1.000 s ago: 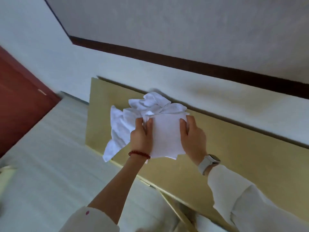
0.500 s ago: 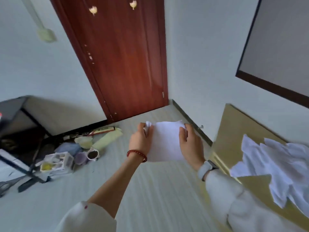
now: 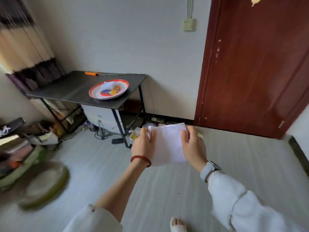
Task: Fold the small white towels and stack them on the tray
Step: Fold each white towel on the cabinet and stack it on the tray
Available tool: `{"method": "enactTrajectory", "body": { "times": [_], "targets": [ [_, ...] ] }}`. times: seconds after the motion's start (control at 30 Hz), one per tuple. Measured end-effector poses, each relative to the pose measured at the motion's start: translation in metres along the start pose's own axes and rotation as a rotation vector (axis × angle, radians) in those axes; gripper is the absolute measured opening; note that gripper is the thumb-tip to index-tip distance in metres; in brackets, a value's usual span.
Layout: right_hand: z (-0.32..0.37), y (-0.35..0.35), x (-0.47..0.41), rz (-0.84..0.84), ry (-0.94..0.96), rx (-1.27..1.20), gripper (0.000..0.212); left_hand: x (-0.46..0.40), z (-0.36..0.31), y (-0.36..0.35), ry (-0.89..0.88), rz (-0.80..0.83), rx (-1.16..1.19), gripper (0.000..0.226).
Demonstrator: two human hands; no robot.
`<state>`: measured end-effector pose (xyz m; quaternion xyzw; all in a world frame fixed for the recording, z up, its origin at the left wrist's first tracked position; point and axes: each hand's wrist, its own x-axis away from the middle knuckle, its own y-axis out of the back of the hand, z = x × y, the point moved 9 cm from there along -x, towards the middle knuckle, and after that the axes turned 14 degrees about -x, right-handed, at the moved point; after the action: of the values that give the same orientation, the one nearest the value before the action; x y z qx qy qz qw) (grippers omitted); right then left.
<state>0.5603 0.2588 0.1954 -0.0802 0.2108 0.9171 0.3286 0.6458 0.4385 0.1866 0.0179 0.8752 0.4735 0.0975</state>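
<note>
The towel is folded to a neat rectangle and held out in mid-air in front of the body, over the floor, one hand at each side edge; held taut like this, the layers probably stay flat and the fold does not fall open on the way to the tray. The tray sits on the black table against the wall, well apart from the hands, ahead and to the left. A small white stack, likely towels folded already, lies toward its back part, leaving the patterned middle partly bare, so there seems to be room to set this one on top

The left hand clasps the left edge, fingers curled over the cloth near its top corner, where the fabric bunches a little; a red bead bracelet rings that wrist. The right hand pinches the right edge, fingers on top and the thumb apparently beneath, with a watch above the pale sleeve. Both forearms reach forward, roughly level, wrists turned slightly inward. A bare foot shows at the bottom edge, and a red door stands on the right
</note>
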Motion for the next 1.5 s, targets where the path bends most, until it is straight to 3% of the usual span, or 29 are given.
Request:
{"method": "enactTrajectory", "body": {
  "times": [0.33, 0.73, 1.1, 1.5],
  "targets": [
    [0.029, -0.211, -0.195, 0.282, 0.08, -0.085, 0.024, -0.219, 0.083, 0.043, 0.267, -0.145, -0.01, 0.03],
    [0.031, -0.449, -0.32, 0.485, 0.047, -0.102, 0.022, -0.423, 0.227, 0.048, 0.413, -0.151, 0.01, 0.026],
    [0.042, -0.683, -0.448, 0.471, -0.101, -0.092, 0.024, -0.667, 0.379, 0.042, 0.401, 0.015, 0.021, 0.022],
    [-0.051, -0.768, -0.604, 0.258, -0.273, 0.081, 0.029, -0.879, 0.383, -0.071, 0.245, 0.295, -0.008, 0.03]
  ]
}}
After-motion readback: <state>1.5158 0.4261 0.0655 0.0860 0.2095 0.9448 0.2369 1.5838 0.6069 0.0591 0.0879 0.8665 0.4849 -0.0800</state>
